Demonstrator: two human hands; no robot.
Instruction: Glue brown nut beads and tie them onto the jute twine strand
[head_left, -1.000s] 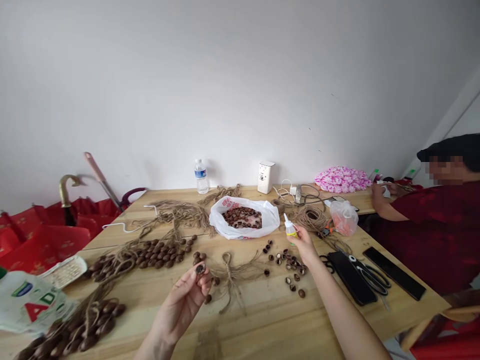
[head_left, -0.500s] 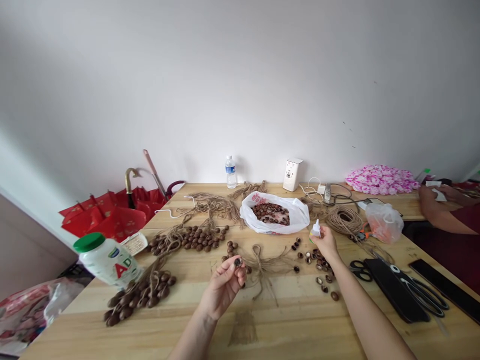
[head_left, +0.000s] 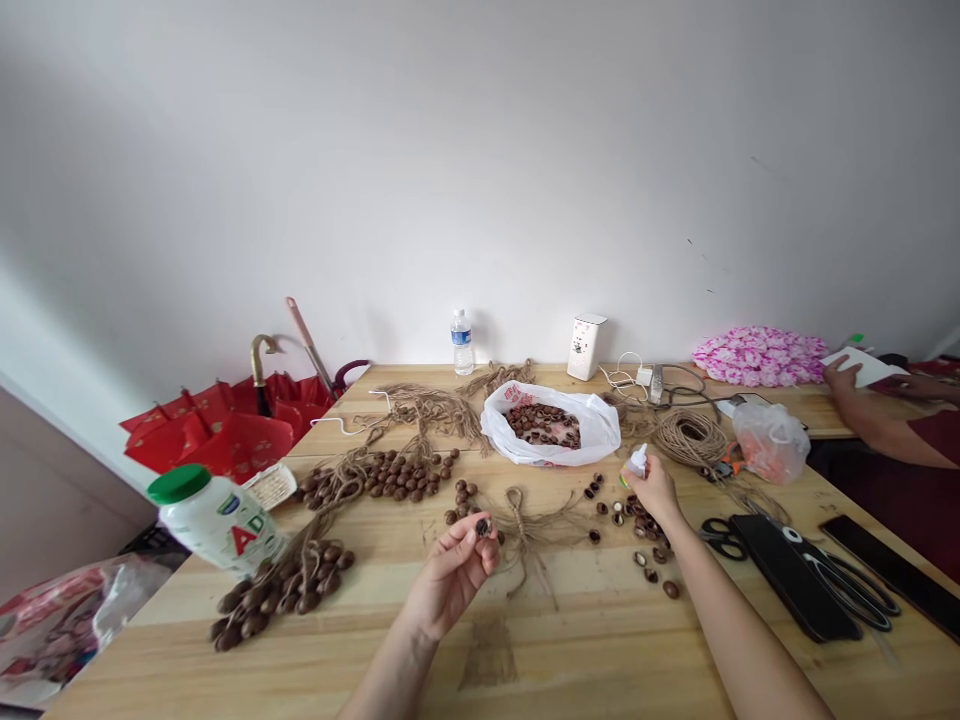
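Observation:
My left hand [head_left: 454,575] is raised over the wooden table [head_left: 570,640], fingertips pinched on a small dark nut shell [head_left: 481,526]. My right hand [head_left: 654,487] reaches forward and grips a small white glue bottle [head_left: 638,461], its tip pointing up and left. Below that hand lie several loose nut shells [head_left: 637,530]. A knotted jute twine bundle [head_left: 525,525] lies between my two hands. Behind it a white plastic bag [head_left: 551,425] stands open with many nut shells inside.
Strung nut clusters [head_left: 281,590] and twine lie at left beside a white bottle with a green cap [head_left: 214,515]. Scissors [head_left: 825,575], a black case and a phone lie at right. Twine coil [head_left: 686,437], water bottle [head_left: 462,343], red umbrellas [head_left: 217,425]. Another person's hands [head_left: 862,385] work at far right.
The view swung left a second ago, then held. My right hand with the glue bottle has dropped slightly toward the loose shells. The other person lifted a white sheet.

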